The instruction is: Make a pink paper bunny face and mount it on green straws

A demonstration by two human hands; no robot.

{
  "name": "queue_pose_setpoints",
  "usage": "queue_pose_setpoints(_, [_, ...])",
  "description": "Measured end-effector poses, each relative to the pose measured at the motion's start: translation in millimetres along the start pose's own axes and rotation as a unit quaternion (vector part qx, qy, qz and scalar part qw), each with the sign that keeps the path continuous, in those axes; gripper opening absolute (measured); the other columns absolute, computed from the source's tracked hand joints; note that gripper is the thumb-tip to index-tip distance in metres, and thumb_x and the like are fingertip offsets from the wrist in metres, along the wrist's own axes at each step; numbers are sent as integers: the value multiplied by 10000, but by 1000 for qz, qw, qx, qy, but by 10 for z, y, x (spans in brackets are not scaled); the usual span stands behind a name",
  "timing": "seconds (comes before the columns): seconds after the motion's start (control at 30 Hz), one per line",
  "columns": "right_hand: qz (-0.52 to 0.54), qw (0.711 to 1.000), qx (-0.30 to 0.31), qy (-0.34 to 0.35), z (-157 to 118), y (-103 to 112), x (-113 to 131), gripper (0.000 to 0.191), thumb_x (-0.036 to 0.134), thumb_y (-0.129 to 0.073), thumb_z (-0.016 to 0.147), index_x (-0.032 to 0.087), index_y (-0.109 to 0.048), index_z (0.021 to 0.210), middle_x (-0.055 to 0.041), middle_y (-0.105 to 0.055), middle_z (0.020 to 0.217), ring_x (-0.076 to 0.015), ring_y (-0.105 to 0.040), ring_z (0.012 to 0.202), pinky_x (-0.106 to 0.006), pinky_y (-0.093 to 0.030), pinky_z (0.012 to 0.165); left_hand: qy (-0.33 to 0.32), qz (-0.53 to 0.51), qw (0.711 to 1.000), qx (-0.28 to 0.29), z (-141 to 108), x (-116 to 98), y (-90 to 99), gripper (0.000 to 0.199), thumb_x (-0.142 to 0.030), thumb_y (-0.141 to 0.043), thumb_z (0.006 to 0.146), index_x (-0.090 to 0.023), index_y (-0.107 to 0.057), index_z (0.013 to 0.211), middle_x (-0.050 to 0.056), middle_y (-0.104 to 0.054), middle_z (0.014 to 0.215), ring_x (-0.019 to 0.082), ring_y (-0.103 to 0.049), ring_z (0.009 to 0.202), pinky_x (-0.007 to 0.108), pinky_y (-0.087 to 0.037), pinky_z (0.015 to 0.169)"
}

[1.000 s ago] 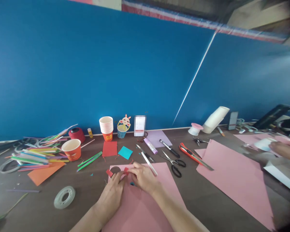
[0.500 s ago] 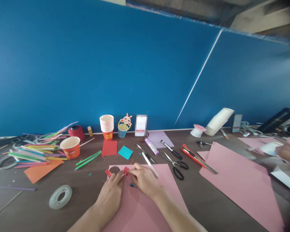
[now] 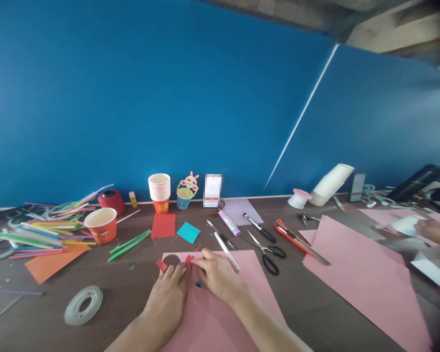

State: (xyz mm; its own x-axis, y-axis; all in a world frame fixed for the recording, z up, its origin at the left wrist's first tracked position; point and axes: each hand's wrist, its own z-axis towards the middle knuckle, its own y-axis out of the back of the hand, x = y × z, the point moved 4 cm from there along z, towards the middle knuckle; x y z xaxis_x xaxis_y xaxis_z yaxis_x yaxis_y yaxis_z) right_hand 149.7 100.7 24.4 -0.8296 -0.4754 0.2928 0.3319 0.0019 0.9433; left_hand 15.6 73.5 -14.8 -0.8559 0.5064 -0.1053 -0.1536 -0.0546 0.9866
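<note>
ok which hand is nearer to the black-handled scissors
Right. The right hand is over the pink sheet, left of the scissors; the left hand is farther left.

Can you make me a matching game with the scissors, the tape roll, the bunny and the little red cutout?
1. scissors
2. tape roll
3. bunny cutout
4. red cutout

A. right above a small blue cup
B. between the left hand and the right hand
C. black handles, blades spread apart
D. pale and ring-shaped

Right pairs: 1-C, 2-D, 3-A, 4-B
</note>
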Motion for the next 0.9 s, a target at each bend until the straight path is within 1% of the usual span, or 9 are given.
queue_pose_setpoints(0.1, [3, 1000, 0, -8, -9, -1, 2, 278, 203, -392, 870, 272, -657, 920, -9, -585, 806, -124, -585, 685, -210, -341, 541, 1, 9, 1000, 3, 4, -8, -4, 439, -62, -345, 797, -186, -503, 1188, 85, -475, 1230, 246, -447, 1030, 396, -443, 837])
queue_pose_setpoints(0.23, [28, 999, -13, -34, -29, 52, -23, 233, 167, -451, 823, 254, -647, 913, -11, -612, 855, -137, -597, 752, -201, -378, 599, 5, 20, 1000, 13, 16, 12, -23, 455, -40, -323, 787, -172, -518, 1177, 96, -492, 1211, 251, -469, 1002, 387, -464, 783])
queue_pose_setpoints(0.37, [84, 987, -108, -84, -74, 324, -182, 201, 142, -452, 816, 208, -627, 887, -27, -644, 853, -137, -595, 753, -205, -401, 672, -3, 16, 1000, 13, 23, 38, -62, 490, -32, -335, 758, -183, -505, 1191, 87, -497, 1215, 248, -470, 1016, 371, -458, 783])
queue_pose_setpoints(0.4, [89, 982, -130, -100, -94, 417, -258, 188, 158, -453, 821, 207, -625, 879, -26, -652, 846, -138, -596, 752, -207, -402, 675, -1, 12, 1000, 11, 21, 44, -69, 501, -31, -337, 751, -189, -498, 1198, 83, -500, 1214, 243, -470, 1022, 360, -460, 777])
queue_pose_setpoints(0.47, [70, 977, -144, -142, -135, 591, -466, 168, 211, -464, 825, 220, -628, 863, -13, -662, 818, -141, -599, 736, -209, -400, 657, 5, 4, 1000, 7, 17, 50, -71, 512, -30, -332, 746, -191, -490, 1206, 82, -503, 1211, 236, -472, 1029, 341, -464, 762])
queue_pose_setpoints(0.57, [1, 968, -119, -222, -180, 793, -909, 187, 268, -468, 825, 238, -640, 894, -11, -667, 841, -153, -603, 760, -219, -398, 666, 21, -9, 1000, 1, 19, 54, -57, 499, -47, -311, 768, -184, -480, 1217, 93, -504, 1205, 231, -479, 1025, 336, -473, 742])
queue_pose_setpoints(0.63, [-74, 946, -105, -297, -200, 871, -1250, 212, 280, -461, 825, 240, -633, 942, -22, -655, 908, -161, -594, 818, -231, -395, 704, 28, -18, 999, 1, 28, 53, -47, 475, -77, -303, 793, -185, -476, 1223, 99, -509, 1193, 232, -478, 1026, 343, -474, 746])
queue_pose_setpoints(0.77, [-106, 929, -96, -340, -152, 810, -1723, 222, 204, -537, 755, 125, -644, 933, -137, -624, 974, -246, -536, 975, -317, -348, 843, 30, -26, 999, 15, 48, 57, -46, 455, -99, -311, 801, -188, -486, 1212, 103, -497, 1205, 234, -466, 1042, 352, -469, 769])
queue_pose_setpoints(0.9, [-92, 926, -99, -352, -109, 641, -1896, 215, 170, -563, 723, 108, -652, 908, -157, -625, 942, -268, -532, 971, -346, -345, 851, 33, -31, 999, 20, 43, 78, -59, 487, -47, -303, 772, -180, -490, 1201, 107, -487, 1209, 229, -462, 1057, 359, -460, 804])
